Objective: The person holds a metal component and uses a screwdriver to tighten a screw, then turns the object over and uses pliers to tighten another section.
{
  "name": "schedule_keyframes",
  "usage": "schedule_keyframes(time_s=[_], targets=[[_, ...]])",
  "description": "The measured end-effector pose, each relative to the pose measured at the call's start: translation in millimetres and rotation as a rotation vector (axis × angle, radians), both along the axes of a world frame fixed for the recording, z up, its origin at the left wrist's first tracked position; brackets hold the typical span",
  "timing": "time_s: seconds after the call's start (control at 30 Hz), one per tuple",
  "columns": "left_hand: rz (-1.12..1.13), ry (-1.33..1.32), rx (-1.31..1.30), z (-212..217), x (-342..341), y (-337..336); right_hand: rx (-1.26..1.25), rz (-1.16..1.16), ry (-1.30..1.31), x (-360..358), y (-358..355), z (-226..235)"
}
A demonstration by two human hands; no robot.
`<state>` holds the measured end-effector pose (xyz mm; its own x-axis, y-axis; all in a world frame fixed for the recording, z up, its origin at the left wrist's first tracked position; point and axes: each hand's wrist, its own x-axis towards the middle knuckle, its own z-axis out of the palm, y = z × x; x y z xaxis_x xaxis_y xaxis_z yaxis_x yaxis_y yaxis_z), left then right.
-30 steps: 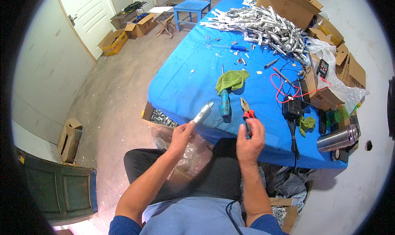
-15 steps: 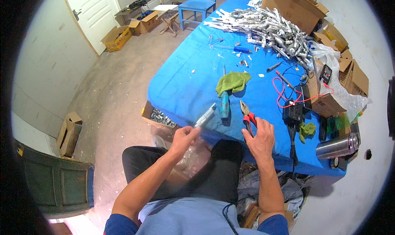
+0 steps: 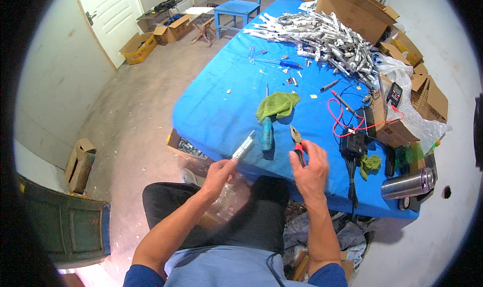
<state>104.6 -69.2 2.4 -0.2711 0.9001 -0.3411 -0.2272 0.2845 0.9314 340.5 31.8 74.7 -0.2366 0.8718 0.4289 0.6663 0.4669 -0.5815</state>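
I sit at the near edge of a table covered in blue cloth (image 3: pixel 221 101). My left hand (image 3: pixel 219 172) grips a slim silver metal part (image 3: pixel 243 147) that points up and away over the table edge. My right hand (image 3: pixel 310 167) holds red-handled pliers (image 3: pixel 298 141), jaws pointing away from me. A blue-handled tool (image 3: pixel 266 132) lies between my two hands, with a green rag (image 3: pixel 277 104) just beyond it.
A heap of silver metal parts (image 3: pixel 322 35) fills the far end. At right are red and black test leads (image 3: pixel 347 113), a black meter (image 3: pixel 395 93), cardboard boxes (image 3: pixel 427 93) and a steel flask (image 3: pixel 408 184). A box of parts (image 3: pixel 188 149) sits on the floor by the table.
Both hands have shifted slightly along the table edge, still holding the silver part and the pliers. The head view has tilted a little.
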Motion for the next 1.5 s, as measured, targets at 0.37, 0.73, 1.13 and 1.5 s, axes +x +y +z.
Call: schedule_keyframes(time_s=[0.37,0.73,1.13,1.5], targets=[[0.121,-0.027,-0.079,10.8,10.4,8.7,-0.316,0.119,-0.220,-87.3,43.3,-2.2],[0.116,-0.029,-0.066,-1.3,3.9,6.1,-0.462,0.165,0.101,-3.5,37.3,36.2],[0.157,-0.060,-0.042,-4.8,9.2,1.4,-0.367,0.019,0.174,18.3,57.6,61.2],[0.143,-0.110,-0.040,5.4,2.8,-0.3,-0.632,0.070,0.327,54.6,-23.3,53.0]])
